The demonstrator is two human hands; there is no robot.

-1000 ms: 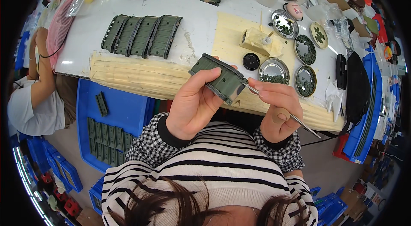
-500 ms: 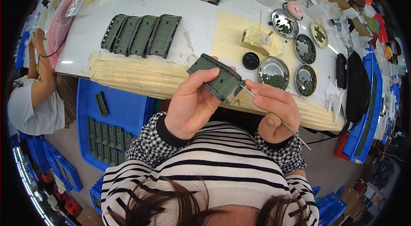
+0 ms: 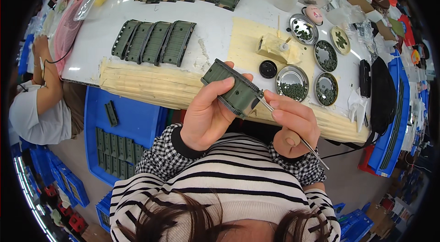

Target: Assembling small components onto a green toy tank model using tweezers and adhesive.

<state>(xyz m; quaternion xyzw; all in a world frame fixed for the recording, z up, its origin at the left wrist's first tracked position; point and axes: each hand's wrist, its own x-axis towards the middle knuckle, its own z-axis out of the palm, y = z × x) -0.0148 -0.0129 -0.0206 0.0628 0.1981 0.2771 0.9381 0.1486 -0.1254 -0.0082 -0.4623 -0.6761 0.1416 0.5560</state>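
A dark green ribbed plastic part [image 3: 237,97], with toothed edges and a camouflage end, rests in my left hand [image 3: 204,116]. The thumb presses its top while the fingers support it from below. My right hand [image 3: 298,120] is closed on slim metal tweezers [image 3: 315,154], with a tan bandage around one finger. The tweezers' tip touches or nearly touches the part's right end; whether a small piece is in the tip I cannot tell. Beyond them on the table are metal dishes [image 3: 292,82] of small green pieces and a round black cap [image 3: 268,69].
Similar green parts stand in two rows [image 3: 153,43] on the white table [image 3: 215,22]. A taped block [image 3: 277,48] sits behind the black cap. A blue bin [image 3: 126,109] of green parts is at lower left. Another person's arm [image 3: 48,70] shows at far left.
The table and its contents sit slightly lower in the picture. The held part has tilted a little, and the tweezers stay at its right end. Both hands keep their grips.
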